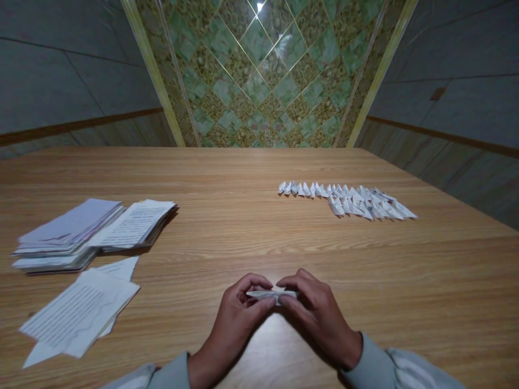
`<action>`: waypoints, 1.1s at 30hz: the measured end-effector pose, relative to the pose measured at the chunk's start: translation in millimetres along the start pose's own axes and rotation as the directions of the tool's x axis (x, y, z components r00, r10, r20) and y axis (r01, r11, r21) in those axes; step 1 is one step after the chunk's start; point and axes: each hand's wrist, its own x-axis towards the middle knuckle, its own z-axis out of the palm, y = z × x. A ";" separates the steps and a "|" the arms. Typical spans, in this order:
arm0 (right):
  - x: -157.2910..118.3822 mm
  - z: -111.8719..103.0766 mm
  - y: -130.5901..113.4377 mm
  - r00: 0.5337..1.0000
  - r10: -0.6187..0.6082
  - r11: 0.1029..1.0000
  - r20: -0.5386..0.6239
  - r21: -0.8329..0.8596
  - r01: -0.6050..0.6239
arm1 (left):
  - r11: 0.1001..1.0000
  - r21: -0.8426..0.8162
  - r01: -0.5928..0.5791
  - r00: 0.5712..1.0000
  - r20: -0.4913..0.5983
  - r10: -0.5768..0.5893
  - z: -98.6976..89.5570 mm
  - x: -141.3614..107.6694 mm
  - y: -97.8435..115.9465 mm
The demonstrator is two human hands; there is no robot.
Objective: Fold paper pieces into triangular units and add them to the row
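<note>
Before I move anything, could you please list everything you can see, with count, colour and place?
folded paper: one, whitish, between both hands
small folded paper shapes: many, too crowded to count surely, whitish, in uneven rows at far right
paper stacks: two adjoining, white and pale lilac, left side
loose sheets: at least two, overlapping, white with dark lines, near left
table: one, brown wood-grain, beneath it all
tiled wall: one, green and brown, straight ahead
side walls: two, grey, left and right
sleeves: two, pale grey-green, bottom edge
left hand: one, bare, near centre
right hand: one, bare, beside it
</note>
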 end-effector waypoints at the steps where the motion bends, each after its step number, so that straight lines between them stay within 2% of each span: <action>1: 0.4 0.1 -0.8 0.998 0.059 0.998 0.020 0.021 -0.059 | 1.000 0.006 0.000 1.000 0.001 0.000 -1.0 0.7 -0.5; 5: 2.7 -0.3 -5.6 0.971 0.229 0.967 0.072 0.093 -0.236 | 1.000 0.024 -0.003 1.000 0.003 0.003 -2.6 1.4 -0.4; 8: 4.4 -2.1 -7.4 0.963 0.264 0.953 0.059 0.141 -0.270 | 0.999 0.031 -0.016 1.000 -0.016 0.017 -1.7 0.1 1.8; 10: 5.1 -4.2 -6.6 0.970 0.236 0.959 0.050 0.147 -0.241 | 0.999 0.035 -0.018 1.000 -0.005 0.018 -1.7 -0.7 3.1; 13: 4.8 -7.1 -3.1 0.991 0.131 0.985 0.039 0.105 -0.135 | 0.997 0.065 -0.030 0.998 0.056 0.027 -3.5 -1.6 4.4; 17: 2.8 -9.0 1.2 0.998 -0.032 0.999 0.053 0.029 0.031 | 0.956 0.257 -0.141 0.976 0.199 0.090 -7.3 -2.8 7.9; 20: 2.1 -10.3 1.3 0.994 -0.078 0.997 0.075 0.001 0.078 | 0.909 0.365 -0.200 0.959 0.264 0.105 -8.8 -4.0 11.1; 24: 3.5 -15.0 -1.4 0.996 -0.034 0.999 0.084 0.029 0.032 | 0.905 0.366 -0.218 0.957 0.260 0.125 -7.5 -5.4 13.5; 28: 5.5 -19.9 -2.5 0.996 0.026 0.998 0.090 0.063 -0.031 | 0.930 0.323 -0.178 0.964 0.245 0.100 -4.7 -4.8 11.2; 30: 5.9 -20.7 -1.8 0.990 0.080 0.991 0.115 0.093 -0.091 | 0.946 0.289 -0.143 0.964 0.257 0.067 -5.2 -3.4 8.7; 33: 6.1 -20.1 -1.2 0.963 0.216 0.951 0.160 0.187 -0.245 | 0.979 0.191 -0.070 0.949 0.314 0.006 -8.4 -1.0 7.2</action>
